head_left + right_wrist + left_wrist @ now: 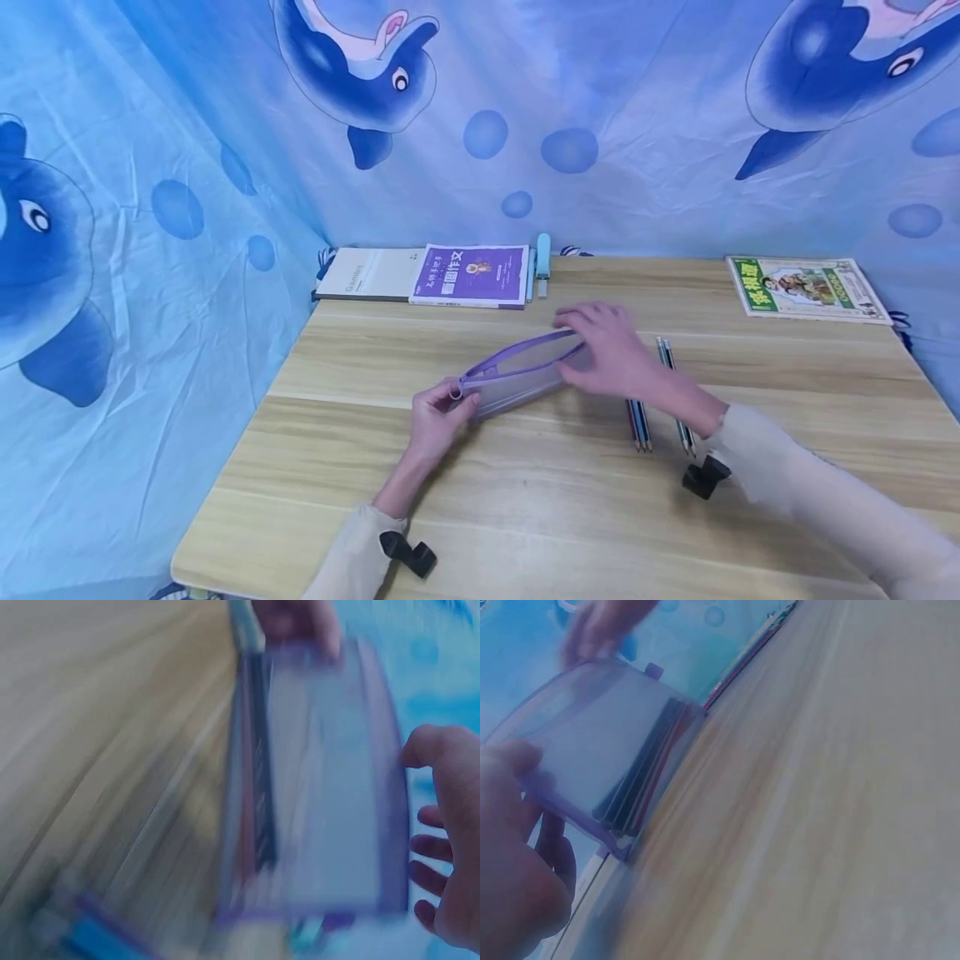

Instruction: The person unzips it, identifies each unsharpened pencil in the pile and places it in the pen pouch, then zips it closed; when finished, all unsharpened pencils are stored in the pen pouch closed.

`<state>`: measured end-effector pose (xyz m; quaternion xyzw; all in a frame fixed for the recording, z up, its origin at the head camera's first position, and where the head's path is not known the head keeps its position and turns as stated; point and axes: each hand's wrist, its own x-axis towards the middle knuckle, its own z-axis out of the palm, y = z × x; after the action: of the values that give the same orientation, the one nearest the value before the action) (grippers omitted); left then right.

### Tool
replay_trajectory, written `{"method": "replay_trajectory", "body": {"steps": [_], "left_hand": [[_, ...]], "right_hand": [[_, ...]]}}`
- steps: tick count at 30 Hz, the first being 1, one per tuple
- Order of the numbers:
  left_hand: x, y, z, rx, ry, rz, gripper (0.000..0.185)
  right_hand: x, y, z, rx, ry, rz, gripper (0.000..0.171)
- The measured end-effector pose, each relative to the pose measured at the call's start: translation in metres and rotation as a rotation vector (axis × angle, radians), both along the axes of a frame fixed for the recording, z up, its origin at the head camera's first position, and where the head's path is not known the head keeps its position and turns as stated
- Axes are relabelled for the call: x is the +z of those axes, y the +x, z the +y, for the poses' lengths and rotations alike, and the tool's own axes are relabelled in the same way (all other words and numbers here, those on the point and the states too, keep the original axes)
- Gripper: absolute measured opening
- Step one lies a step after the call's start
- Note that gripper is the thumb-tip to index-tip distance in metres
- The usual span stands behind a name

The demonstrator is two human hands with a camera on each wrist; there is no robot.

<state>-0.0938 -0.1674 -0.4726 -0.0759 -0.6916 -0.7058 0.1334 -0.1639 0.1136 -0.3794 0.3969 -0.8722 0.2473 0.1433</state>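
I see a long, narrow pencil pouch (517,377) near the middle of the wooden table (525,517). Its long axis runs on a slant, from the near left end up to the far right end. My left hand (438,417) pinches the near left end, where a small ring-shaped zipper pull sits, with the fingers (525,847) curled around that corner. My right hand (611,350) lies over the far right end, with the fingers (431,851) spread and loosely bent; I cannot tell whether they grip the pouch or only rest on it.

Just right of the pouch, partly under my right forearm, several coloured pencils (640,425) lie on the table, pointing roughly toward and away from me. A second small group of pencils (675,392) lies a little further right. At the back edge of the table sit a white book (367,273), a purple book (472,275) touching it, and a light blue pen-like object (542,262) beside that. A green picture book (806,287) lies at the far right corner, well apart. A blue dolphin curtain (150,208) surrounds the table.

The pouch is pale, see-through mesh with a lilac border and zipper. In the left wrist view, several dark and reddish pencils (641,784) show inside it, lying along its lower edge. Both wrist views are blurred.
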Motion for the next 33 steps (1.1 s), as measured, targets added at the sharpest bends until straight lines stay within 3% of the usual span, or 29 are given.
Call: {"method": "replay_trajectory", "body": {"steps": [2, 7, 11, 15, 19, 24, 27, 33], "left_hand": [[-0.001, 0.000, 0.001, 0.007, 0.003, 0.003, 0.013], [-0.003, -0.001, -0.003, -0.016, 0.017, 0.077, 0.014], [-0.006, -0.001, -0.004, -0.047, 0.013, 0.149, 0.021], [-0.006, -0.001, -0.002, -0.045, 0.006, 0.140, 0.024], [-0.006, -0.001, -0.002, -0.029, -0.002, 0.137, 0.028], [-0.004, -0.003, -0.001, -0.027, -0.054, 0.170, 0.028], [-0.002, -0.003, -0.002, -0.027, -0.070, 0.199, 0.026], [0.003, -0.003, 0.000, -0.001, -0.044, 0.283, 0.025]], "right_hand": [[0.007, 0.007, -0.020, 0.067, 0.024, 0.047, 0.054], [0.025, 0.021, -0.079, 0.212, 0.159, 0.041, 0.047], [0.030, 0.025, -0.114, 0.267, 0.318, 0.060, 0.049], [0.028, 0.025, -0.128, 0.294, 0.403, 0.091, 0.045], [0.027, 0.021, -0.127, 0.325, 0.296, 0.053, 0.038], [0.026, 0.015, -0.112, 0.318, 0.101, -0.114, 0.034], [0.024, 0.013, -0.105, 0.292, 0.077, -0.197, 0.031], [0.023, 0.013, -0.101, 0.251, 0.097, -0.262, 0.029]]}}
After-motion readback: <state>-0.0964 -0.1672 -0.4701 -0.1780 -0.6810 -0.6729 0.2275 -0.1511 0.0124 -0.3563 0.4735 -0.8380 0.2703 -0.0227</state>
